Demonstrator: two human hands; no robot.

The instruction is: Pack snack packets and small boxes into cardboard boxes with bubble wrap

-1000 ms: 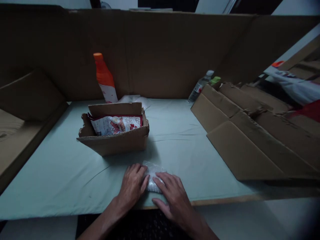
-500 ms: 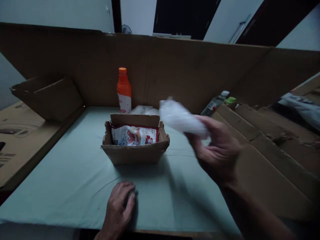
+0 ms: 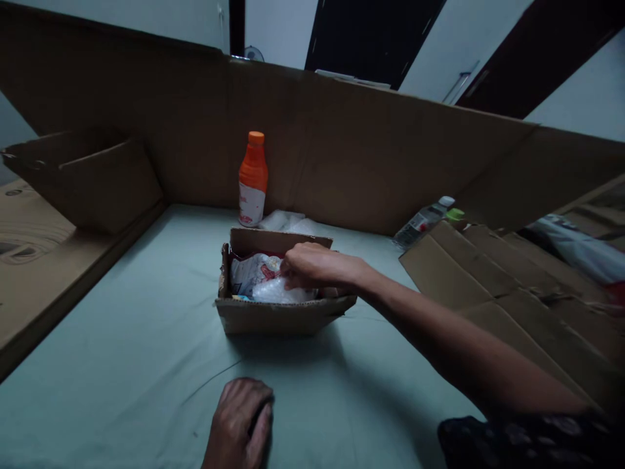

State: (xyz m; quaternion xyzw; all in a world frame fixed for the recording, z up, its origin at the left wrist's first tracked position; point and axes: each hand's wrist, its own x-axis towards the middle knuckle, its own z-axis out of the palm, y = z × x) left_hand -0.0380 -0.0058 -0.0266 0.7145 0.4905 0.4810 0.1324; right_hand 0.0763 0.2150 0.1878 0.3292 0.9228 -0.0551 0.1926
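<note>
My right hand (image 3: 312, 266) reaches into the small open cardboard box (image 3: 278, 319), fingers closed on a white bubble-wrap bundle (image 3: 276, 290). The bundle sits at the box's near side, in front of a printed food packet (image 3: 251, 272) with a red picture. Part of the packet is hidden by the hand and the wrap. Below the box, my left hand (image 3: 239, 417) rests on the pale green cloth (image 3: 131, 339), thumb apart from loosely bent fingers, with nothing seen in it.
Behind the box stand an orange-capped bottle (image 3: 252, 182) and some clear plastic wrap (image 3: 288, 221). A clear bottle (image 3: 424, 221) leans beside a large cardboard box (image 3: 488, 293) on the right. Another open carton (image 3: 107, 182) is at the left. A cardboard wall (image 3: 342, 150) closes the back.
My right hand has moved left and down, bringing the bubble-wrap bundle from the air into the box. The left hand stays on the cloth; the view has shifted slightly.
</note>
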